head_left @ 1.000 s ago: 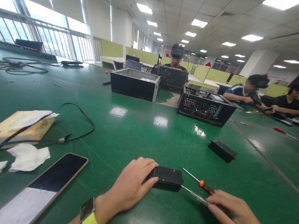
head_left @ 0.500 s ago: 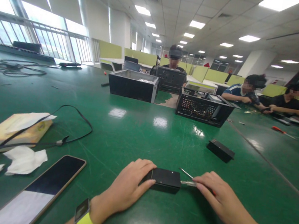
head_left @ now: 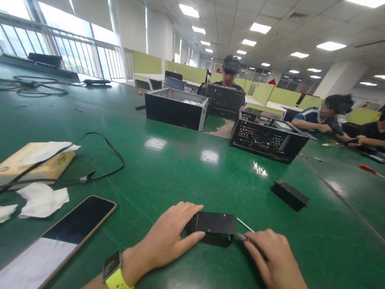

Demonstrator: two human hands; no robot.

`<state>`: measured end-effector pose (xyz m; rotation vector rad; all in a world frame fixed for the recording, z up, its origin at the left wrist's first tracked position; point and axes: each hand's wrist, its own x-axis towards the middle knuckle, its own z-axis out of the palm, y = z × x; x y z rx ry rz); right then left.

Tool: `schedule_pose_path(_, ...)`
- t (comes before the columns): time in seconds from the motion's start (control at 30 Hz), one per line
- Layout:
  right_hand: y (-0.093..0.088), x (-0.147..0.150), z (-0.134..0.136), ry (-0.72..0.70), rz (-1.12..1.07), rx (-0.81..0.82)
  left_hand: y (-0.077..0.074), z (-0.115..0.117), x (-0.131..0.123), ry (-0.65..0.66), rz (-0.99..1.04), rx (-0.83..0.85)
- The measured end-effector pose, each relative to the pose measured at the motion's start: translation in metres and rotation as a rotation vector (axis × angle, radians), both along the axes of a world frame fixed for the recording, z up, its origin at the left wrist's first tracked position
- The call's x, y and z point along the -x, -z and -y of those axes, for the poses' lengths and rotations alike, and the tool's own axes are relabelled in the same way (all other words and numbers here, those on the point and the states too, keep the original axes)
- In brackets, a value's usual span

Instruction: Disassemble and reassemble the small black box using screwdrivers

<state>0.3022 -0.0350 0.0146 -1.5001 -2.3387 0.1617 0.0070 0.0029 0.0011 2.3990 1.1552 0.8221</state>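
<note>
A small flat black box [head_left: 214,224] lies on the green table [head_left: 182,162] in front of me. My left hand [head_left: 165,242], with a yellow-strapped watch [head_left: 116,280] on the wrist, grips the box's left end, thumb at the near side and fingers over the top. My right hand [head_left: 271,262] is closed round a thin metal tool [head_left: 241,237] whose tip meets the box's right end. The shaft of a second screwdriver [head_left: 245,225] pokes out just behind that hand; its handle is hidden.
A phone [head_left: 55,242] lies near left, beside crumpled tissues [head_left: 43,199], a tissue box [head_left: 30,163] and black cables [head_left: 104,150]. Another small black box [head_left: 289,195] sits further right. Two open computer cases [head_left: 176,107] [head_left: 269,139] stand mid-table. Three people work at the far side.
My right hand has slid left with the thin tool until its tip meets the box's right end, covering the orange-handled screwdriver. My left hand has kept its hold on the box.
</note>
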Motion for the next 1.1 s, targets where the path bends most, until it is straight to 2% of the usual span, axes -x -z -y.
schedule_pose_path(0.13,0.006,-0.004,0.009,-0.013,-0.027,-0.035,0.0,0.0,0.001,0.01,0.035,0.003)
schedule_pose_path(0.3,-0.002,-0.035,0.015,-0.021,-0.09,0.235,0.0,0.0,0.001,0.034,0.056,0.0)
schedule_pose_path(0.4,-0.006,-0.043,0.016,-0.006,-0.128,0.28,0.0,-0.001,0.001,0.034,0.062,0.003)
schedule_pose_path(0.6,-0.01,-0.04,0.012,0.007,-0.194,0.242,0.0,0.0,0.001,0.032,0.059,0.013)
schedule_pose_path(0.8,-0.005,-0.041,0.008,0.016,-0.241,0.189,-0.001,0.002,0.001,0.032,0.059,0.023)
schedule_pose_path(0.97,0.002,-0.018,-0.004,-0.053,-0.262,0.115,0.0,0.001,0.0,0.027,0.07,0.038)
schedule_pose_path(1.1,0.008,0.001,-0.013,-0.049,-0.3,0.027,0.0,0.0,0.0,0.01,0.073,0.042)
